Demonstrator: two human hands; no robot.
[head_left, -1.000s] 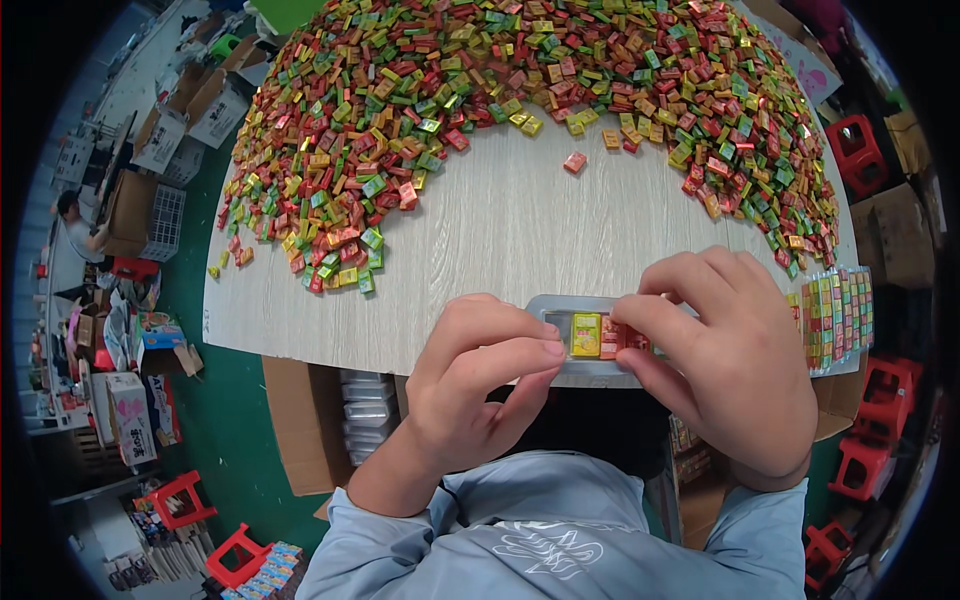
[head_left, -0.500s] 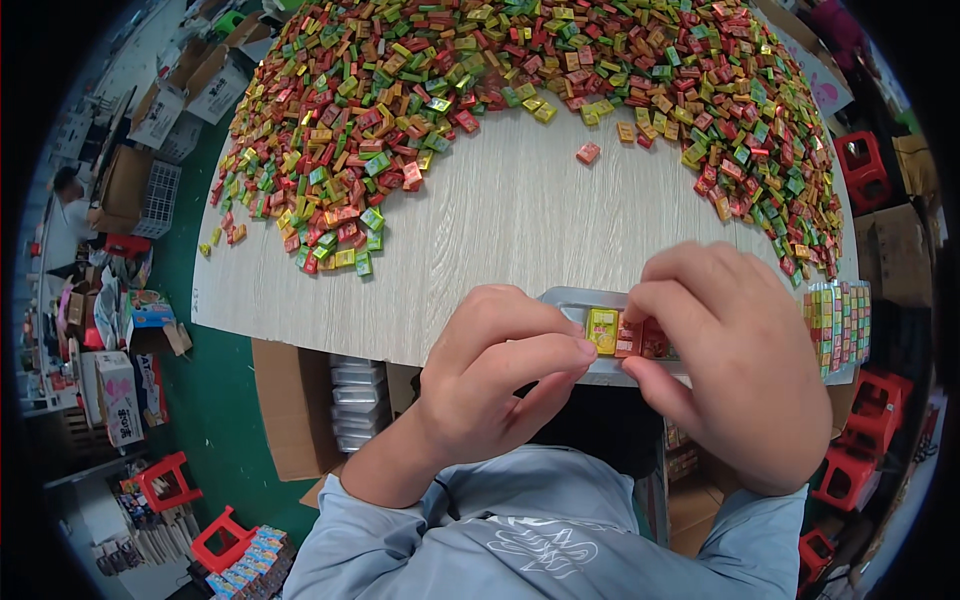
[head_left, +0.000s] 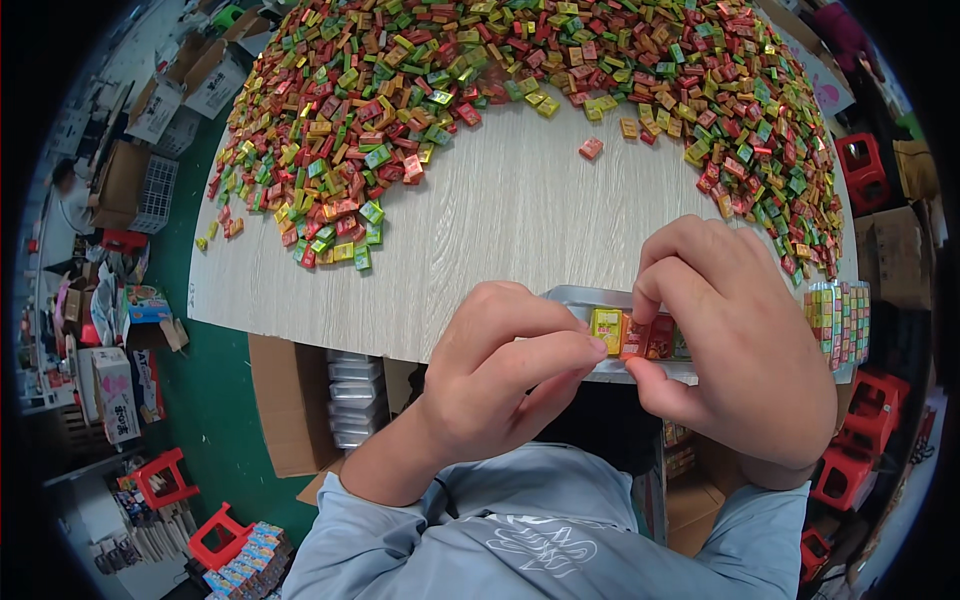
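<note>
A clear plastic tray [head_left: 583,296] lies at the table's near edge, with a row of small packets in it. My right hand [head_left: 735,335] bends over the tray, its thumb and index finger on either side of an orange-red packet [head_left: 633,338]. Beside that packet sits a yellow one [head_left: 606,326]. A darker red packet [head_left: 660,338] shows partly beneath my right fingers. My left hand [head_left: 510,365] is closed in a pinch at the tray's left part, fingertips against the yellow packet's lower edge. Whatever the left fingertips hold is hidden.
A large heap of red, green, yellow and orange packets [head_left: 470,60] curves round the table's far side. One loose red packet [head_left: 591,148] lies apart. At the right edge stands a block of packed packets [head_left: 838,325]. Stacked clear trays [head_left: 356,395] fill a cardboard box [head_left: 285,410] below left.
Both hands stay at the tray. My right fingers have lifted and opened slightly, showing more of the red packets. The view has shifted a little.
</note>
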